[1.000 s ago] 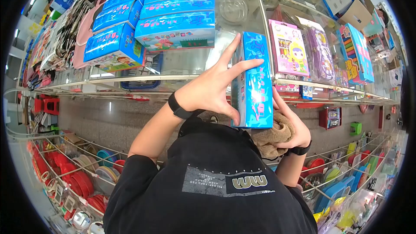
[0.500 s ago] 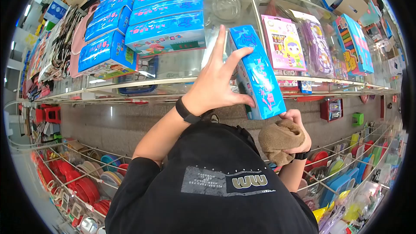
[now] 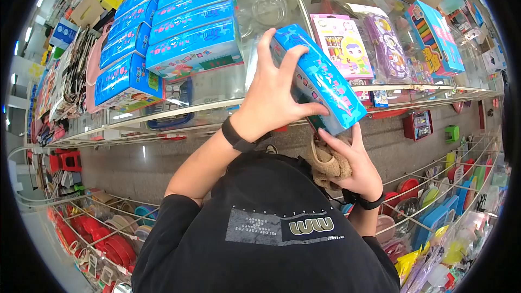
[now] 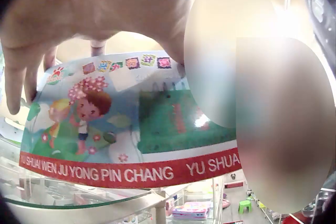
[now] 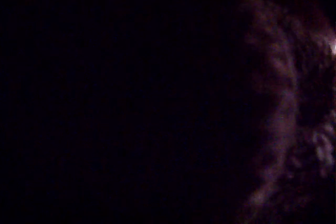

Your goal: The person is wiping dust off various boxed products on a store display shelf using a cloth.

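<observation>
Your left hand (image 3: 271, 95) gripped the blue box (image 3: 320, 78), its grip set to the width of the box: the thumb bore on the side nearer you, and the other fingers reached over the top and toward the far end. Your right hand (image 3: 359, 171) held the brown cloth (image 3: 328, 163) against its palm, with the thumb and a finger at the near end of the blue box.

The blue box lay slanted in the head view, between the stacked boxes (image 3: 192, 27) and the pink pack (image 3: 342, 43). Its near end projected past the front edge of the glass shelf (image 3: 214, 87). The left wrist view showed its printed side panel, with cartoon children, a green area and a red lettered strip.

The purple pack (image 3: 388, 46) lay beside the pink pack; the marker box (image 3: 437, 40) was positioned farther right. Beyond the shelf edge, you had a red bin (image 3: 418, 125) and a green stool (image 3: 451, 133) on the floor. The right wrist view was too dark to identify any item.
</observation>
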`<state>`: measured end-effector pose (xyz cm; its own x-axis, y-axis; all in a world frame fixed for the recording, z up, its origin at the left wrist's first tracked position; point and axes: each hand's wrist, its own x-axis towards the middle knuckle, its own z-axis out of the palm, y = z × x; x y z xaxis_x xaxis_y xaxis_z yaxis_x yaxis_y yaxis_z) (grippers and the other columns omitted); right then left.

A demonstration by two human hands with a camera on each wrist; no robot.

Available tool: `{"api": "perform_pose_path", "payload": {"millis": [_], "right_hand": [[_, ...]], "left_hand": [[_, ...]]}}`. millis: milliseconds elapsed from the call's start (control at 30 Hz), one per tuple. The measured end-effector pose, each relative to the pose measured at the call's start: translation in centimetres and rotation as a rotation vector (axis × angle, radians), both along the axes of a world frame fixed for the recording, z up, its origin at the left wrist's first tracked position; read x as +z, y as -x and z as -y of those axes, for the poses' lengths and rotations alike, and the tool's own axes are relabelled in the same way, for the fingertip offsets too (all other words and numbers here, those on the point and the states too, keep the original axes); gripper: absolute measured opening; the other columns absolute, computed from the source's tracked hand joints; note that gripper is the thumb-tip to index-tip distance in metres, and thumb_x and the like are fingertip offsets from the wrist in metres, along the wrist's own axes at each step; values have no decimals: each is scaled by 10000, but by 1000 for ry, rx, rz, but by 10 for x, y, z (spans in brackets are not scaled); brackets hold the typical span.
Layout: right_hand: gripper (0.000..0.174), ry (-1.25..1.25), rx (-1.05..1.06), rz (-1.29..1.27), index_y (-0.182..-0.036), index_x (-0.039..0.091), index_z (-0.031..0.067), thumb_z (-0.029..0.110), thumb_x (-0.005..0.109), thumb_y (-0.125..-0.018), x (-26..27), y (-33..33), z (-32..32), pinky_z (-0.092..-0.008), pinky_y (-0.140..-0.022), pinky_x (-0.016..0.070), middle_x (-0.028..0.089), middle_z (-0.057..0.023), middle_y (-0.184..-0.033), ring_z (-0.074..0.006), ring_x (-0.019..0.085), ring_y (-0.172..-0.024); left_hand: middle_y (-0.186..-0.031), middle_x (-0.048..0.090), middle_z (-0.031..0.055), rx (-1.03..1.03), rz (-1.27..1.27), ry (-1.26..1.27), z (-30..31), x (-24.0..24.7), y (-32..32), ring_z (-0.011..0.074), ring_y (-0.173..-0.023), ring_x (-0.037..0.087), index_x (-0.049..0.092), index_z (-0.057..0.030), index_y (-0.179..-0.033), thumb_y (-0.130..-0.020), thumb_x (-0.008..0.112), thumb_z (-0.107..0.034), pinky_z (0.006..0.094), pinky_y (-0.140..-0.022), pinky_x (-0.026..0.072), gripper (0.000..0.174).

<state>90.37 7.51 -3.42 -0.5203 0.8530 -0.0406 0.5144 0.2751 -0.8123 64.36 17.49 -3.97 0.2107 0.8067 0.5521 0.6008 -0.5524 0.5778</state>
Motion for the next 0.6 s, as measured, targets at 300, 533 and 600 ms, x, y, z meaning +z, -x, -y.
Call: {"api": "perform_pose_path", "payload": {"millis": [300,533,600], "right_hand": [[817,47,15,-230,-1392,741,59,160,879,-593,-16,-39,-11,-491,-1293,277,385,-288,-1651,-438,365,-1568],[775,163,112,-304,-1298,779,-16,190,889,-559,-25,-57,-29,-501,-1268,301,502,-268,-1581,-407,462,-1502],[777,175,127,-342,-1293,779,-24,192,885,-554,-24,-52,-34,-506,-1263,309,506,-265,-1579,-406,468,-1499]], "left_hand": [[-1533,425,244,21,-13,119,12,17,32,439,-1300,591,455,-131,-1623,-679,1005,-319,500,-1110,501,1108],[-1423,564,207,1,-66,298,26,24,57,434,-1278,604,526,-65,-1525,-736,943,-221,470,-1018,538,906],[-1368,599,206,20,-65,232,28,24,64,434,-1256,617,540,-48,-1484,-725,951,-222,470,-1005,542,880]]}}
